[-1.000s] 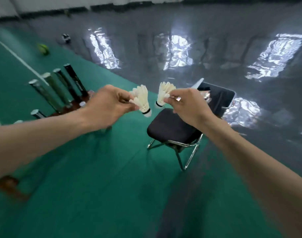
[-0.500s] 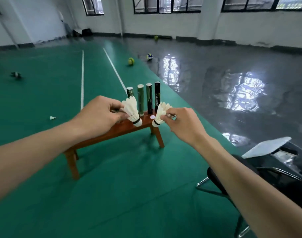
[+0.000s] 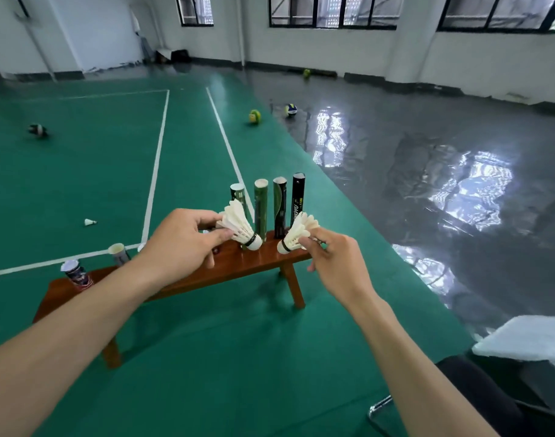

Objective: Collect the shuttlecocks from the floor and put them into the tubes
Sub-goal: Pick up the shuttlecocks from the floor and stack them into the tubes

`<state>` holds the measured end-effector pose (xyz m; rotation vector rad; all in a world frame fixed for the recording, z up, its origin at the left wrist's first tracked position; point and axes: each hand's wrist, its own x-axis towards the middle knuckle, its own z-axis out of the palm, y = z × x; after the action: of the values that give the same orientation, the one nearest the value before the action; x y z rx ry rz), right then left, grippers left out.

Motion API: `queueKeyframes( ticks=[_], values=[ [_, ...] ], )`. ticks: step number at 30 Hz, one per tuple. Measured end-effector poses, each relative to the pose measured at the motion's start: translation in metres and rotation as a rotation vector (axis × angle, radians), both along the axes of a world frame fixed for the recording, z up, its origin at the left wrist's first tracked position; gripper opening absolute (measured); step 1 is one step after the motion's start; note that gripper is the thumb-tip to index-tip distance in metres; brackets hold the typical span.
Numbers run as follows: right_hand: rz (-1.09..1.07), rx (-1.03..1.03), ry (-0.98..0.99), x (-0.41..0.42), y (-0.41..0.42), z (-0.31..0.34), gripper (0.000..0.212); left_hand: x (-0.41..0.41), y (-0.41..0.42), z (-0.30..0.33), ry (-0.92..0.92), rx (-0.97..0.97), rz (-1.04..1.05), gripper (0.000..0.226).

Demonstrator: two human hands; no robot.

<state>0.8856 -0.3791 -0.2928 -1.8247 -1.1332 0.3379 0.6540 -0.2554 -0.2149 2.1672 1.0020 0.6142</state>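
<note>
Four upright open tubes (image 3: 280, 207) on the bench (image 3: 238, 270), contents hidden.

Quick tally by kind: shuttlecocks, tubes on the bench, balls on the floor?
Shuttlecocks: 3 (left hand holds one, right hand holds one, one on the floor)
Tubes: 6 upright on the bench
Balls: 4
Total: 13
</note>
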Motion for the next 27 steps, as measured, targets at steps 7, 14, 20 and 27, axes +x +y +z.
queueKeyframes(
  ticks=[7, 14, 20, 27],
  values=[
    [-0.049, 0.0, 0.081, 0.102, 0.107, -0.023, 0.017, 0.086, 0.11, -0.017, 0.111, -0.042, 0.137, 0.006],
    [-0.162, 0.048, 0.244, 0.147, 0.189, -0.071, 0.014, 0.142, 0.205, -0.056, 0.165, 0.047, 0.152, 0.019],
    [-0.201, -0.016, 0.284, 0.176, 0.265, -0.089, 0.017, 0.198, 0.287, -0.093, 0.204, 0.002, 0.056, 0.037],
    [-0.285, -0.045, 0.277, 0.217, 0.362, -0.087, 0.017, 0.283, 0.396, -0.123, 0.24, -0.006, -0.02, 0.02]
  ],
)
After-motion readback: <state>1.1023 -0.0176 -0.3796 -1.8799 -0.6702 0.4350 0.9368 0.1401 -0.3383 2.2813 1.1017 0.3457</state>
